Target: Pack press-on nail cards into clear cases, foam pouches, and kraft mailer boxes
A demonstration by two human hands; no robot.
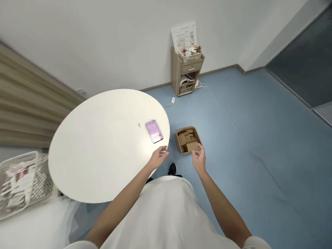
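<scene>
Both hands free, looks like a gap between grasps. Left hand (157, 157) is just below frame centre, at the near right edge of the white table (103, 138), fingers loosely curled, thumb apart, nothing visible in it. Right hand (199, 162) is right of it, overlapping the lower right corner of the cardboard box (177, 144) in view; fingers bent, thumb apart, seems to hold nothing. Box sits on the blue floor (233, 155), right of frame centre, with brown cardboard pieces (182, 139) inside. Taking a piece would call for the right hand to get lower and close on it.

Hard to make out: phone-like thing (154, 131) on the table is pixelated; small dark bit (139, 125) beside it, unclear what. Right fingers cover part of the box rim; can't tell touching or just above. White basket (44, 180) cut off at left edge.
</scene>
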